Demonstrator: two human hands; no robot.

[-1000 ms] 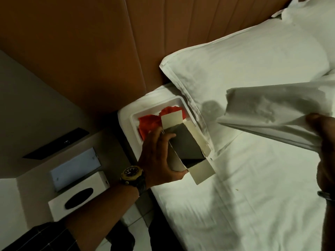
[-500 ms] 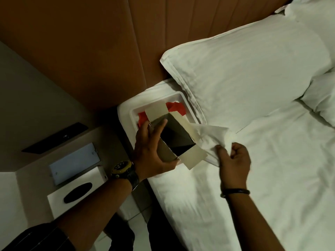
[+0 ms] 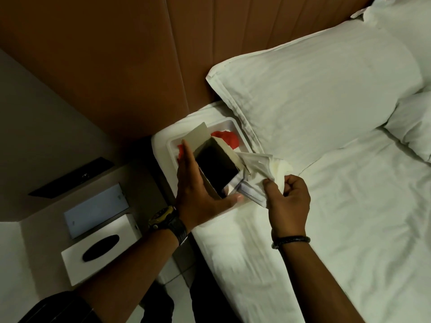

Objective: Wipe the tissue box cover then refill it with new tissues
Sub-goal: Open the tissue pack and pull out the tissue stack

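Observation:
My left hand (image 3: 198,190) holds an opened cardboard tissue carton (image 3: 215,167) with its flaps spread, tilted over a white tray (image 3: 229,123) at the bed's corner. The carton's inside looks dark. Just right of the carton, my right hand (image 3: 285,201) pinches a bundle of white tissues (image 3: 261,170) lying on the sheet. Red cloth (image 3: 229,138) lies in the tray behind the carton. The white tissue box cover (image 3: 102,247), with a dark oval slot on top, stands on the bedside table at the lower left, away from both hands.
A white bed (image 3: 338,229) with pillows (image 3: 314,101) fills the right side. A brown padded headboard (image 3: 116,66) rises behind. On the bedside table (image 3: 144,183), a pale flat panel (image 3: 95,210) sits behind the cover, and a dark strip (image 3: 72,178) is set in the wall.
My right hand came down from the right edge with the tissues and now holds them on the sheet beside the carton. The left hand tilted the carton, its opening turning toward the tissues.

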